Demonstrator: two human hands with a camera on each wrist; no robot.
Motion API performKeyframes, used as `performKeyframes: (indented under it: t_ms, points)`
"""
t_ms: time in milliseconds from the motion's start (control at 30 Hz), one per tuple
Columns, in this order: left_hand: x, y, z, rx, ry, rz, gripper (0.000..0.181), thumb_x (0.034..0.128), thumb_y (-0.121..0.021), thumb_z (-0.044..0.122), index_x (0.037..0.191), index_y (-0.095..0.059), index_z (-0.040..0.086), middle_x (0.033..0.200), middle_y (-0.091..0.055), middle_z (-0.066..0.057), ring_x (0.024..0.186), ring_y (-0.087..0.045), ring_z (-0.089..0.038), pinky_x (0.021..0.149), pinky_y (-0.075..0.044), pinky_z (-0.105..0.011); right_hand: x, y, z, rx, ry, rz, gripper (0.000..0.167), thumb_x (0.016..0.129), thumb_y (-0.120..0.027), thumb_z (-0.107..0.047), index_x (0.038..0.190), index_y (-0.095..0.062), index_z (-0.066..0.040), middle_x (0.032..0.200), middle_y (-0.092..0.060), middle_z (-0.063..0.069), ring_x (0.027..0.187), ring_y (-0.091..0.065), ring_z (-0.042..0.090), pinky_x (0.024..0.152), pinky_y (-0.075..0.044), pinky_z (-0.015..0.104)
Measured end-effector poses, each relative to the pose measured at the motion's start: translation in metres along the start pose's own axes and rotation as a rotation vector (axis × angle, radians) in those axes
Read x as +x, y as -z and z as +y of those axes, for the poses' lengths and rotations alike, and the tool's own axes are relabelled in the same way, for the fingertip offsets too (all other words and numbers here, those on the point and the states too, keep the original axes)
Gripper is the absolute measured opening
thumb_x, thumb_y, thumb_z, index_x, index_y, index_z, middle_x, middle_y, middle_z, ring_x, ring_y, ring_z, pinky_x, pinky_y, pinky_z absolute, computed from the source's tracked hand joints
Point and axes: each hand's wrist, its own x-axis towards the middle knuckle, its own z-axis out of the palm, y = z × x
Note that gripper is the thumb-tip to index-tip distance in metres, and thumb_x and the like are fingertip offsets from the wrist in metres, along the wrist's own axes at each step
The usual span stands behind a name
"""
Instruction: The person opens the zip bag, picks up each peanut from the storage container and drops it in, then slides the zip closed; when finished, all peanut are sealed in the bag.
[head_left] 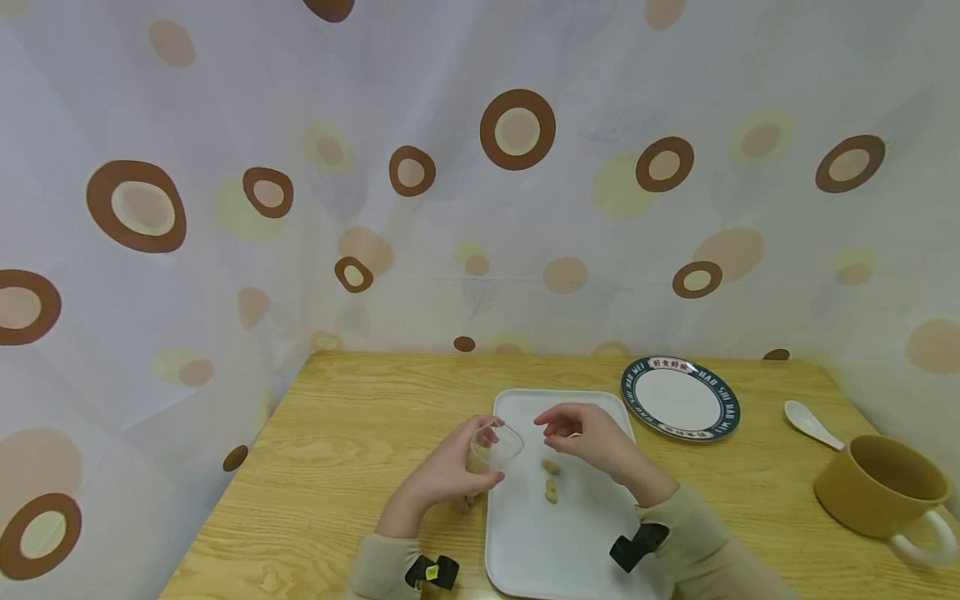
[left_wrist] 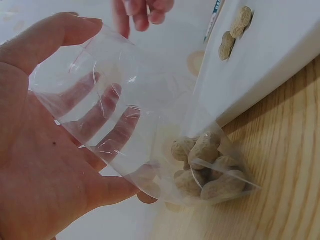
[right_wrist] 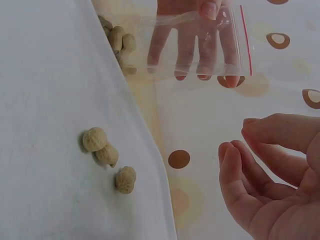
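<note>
L fingers point(left_wrist: 115, 192) grip 1 bag point(left_wrist: 155, 110); 2 peanuts point(right_wrist: 95, 139) on tray point(head_left: 585, 542).

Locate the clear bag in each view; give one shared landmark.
Head: bag, lower middle, in the left hand.
Left wrist: bag, across the middle, peanuts in its lower-right end.
Right wrist: bag, along the top, peanuts at its left end.
Shared landmark: the tray, in all three.

From my distant seat I see a plain white tray point(head_left: 585, 542), tan peanuts point(right_wrist: 96, 139) on it. At the tray's left edge I make out a red-striped clear bag point(right_wrist: 170, 50); right of the tray, a teal-rimmed white plate point(head_left: 678, 400) and a mustard mug point(head_left: 862, 492). Behind the tray hangs a brown-ringed pale curtain point(head_left: 450, 225).
</note>
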Motion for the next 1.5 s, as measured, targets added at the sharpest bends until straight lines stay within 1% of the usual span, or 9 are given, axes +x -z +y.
performKeyframes:
  t_ms: [133,333,500,667,800,1033,1367,1500]
  points:
    - [0.0,-0.001,-0.001,-0.004,0.001,0.001,0.065,0.0847,-0.075,0.022,0.141,-0.044,0.017,0.124,-0.055,-0.008,0.119,-0.05,-0.027,0.097,-0.042,-0.05,0.001,0.0,0.008,-0.041,-0.031,-0.003,0.025,0.09,-0.069,-0.005,0.114,-0.069,-0.003,0.095,-0.069,0.004,0.086,-0.06,0.016,0.075,-0.052,0.026]
    - [0.001,-0.001,-0.003,0.003,-0.009,0.003,0.065,0.0849,-0.075,0.024,0.141,-0.043,0.018,0.124,-0.055,-0.006,0.119,-0.05,-0.025,0.096,-0.043,-0.049,0.004,-0.001,0.02,-0.092,-0.066,-0.001,0.024,0.089,-0.069,-0.005,0.113,-0.07,-0.004,0.094,-0.069,0.003,0.086,-0.06,0.016,0.075,-0.051,0.027]
    - [0.001,-0.001,-0.003,0.006,-0.011,0.002,0.065,0.0856,-0.074,0.022,0.142,-0.043,0.017,0.125,-0.055,-0.007,0.119,-0.05,-0.026,0.097,-0.043,-0.05,0.007,-0.002,0.029,-0.123,-0.086,-0.021,0.023,0.088,-0.07,-0.005,0.111,-0.071,-0.005,0.093,-0.068,0.002,0.085,-0.059,0.016,0.074,-0.05,0.028]
    - [0.001,-0.001,-0.003,-0.002,-0.007,0.003,0.065,0.0856,-0.074,0.021,0.142,-0.042,0.017,0.126,-0.056,-0.009,0.12,-0.05,-0.026,0.098,-0.042,-0.05,0.008,-0.003,0.035,-0.131,-0.111,-0.031,0.023,0.088,-0.07,-0.006,0.111,-0.071,-0.007,0.092,-0.068,0.002,0.085,-0.058,0.017,0.072,-0.05,0.028]
    - [0.001,-0.001,-0.002,-0.012,-0.009,0.001,0.066,0.0851,-0.075,0.021,0.142,-0.042,0.016,0.126,-0.056,-0.01,0.12,-0.05,-0.026,0.099,-0.042,-0.05,0.007,-0.004,0.04,-0.126,-0.128,-0.055,0.023,0.087,-0.072,-0.007,0.11,-0.071,-0.008,0.091,-0.067,0.002,0.083,-0.057,0.018,0.069,-0.049,0.028]
    - [0.0,-0.001,-0.003,-0.007,-0.011,0.001,0.066,0.0847,-0.075,0.022,0.142,-0.043,0.015,0.125,-0.056,-0.01,0.12,-0.05,-0.026,0.099,-0.042,-0.05,0.006,-0.01,0.047,-0.132,-0.112,-0.102,0.023,0.084,-0.075,-0.007,0.107,-0.071,-0.009,0.088,-0.065,0.002,0.077,-0.055,0.017,0.065,-0.048,0.026]
    - [0.0,0.0,-0.002,-0.015,0.006,-0.001,0.065,0.0858,-0.074,0.021,0.143,-0.042,0.016,0.126,-0.055,-0.008,0.12,-0.05,-0.026,0.098,-0.042,-0.05,0.005,-0.018,0.048,-0.163,-0.085,-0.097,0.023,0.081,-0.075,-0.002,0.103,-0.072,-0.008,0.083,-0.063,0.001,0.073,-0.054,0.015,0.062,-0.047,0.026]
    - [0.0,0.0,-0.001,-0.003,-0.002,-0.001,0.065,0.0862,-0.073,0.021,0.143,-0.042,0.017,0.126,-0.055,-0.008,0.12,-0.05,-0.025,0.097,-0.043,-0.049,0.004,-0.019,0.048,-0.176,-0.077,-0.092,0.022,0.081,-0.075,-0.001,0.102,-0.072,-0.007,0.082,-0.063,0.001,0.073,-0.054,0.015,0.063,-0.046,0.026]
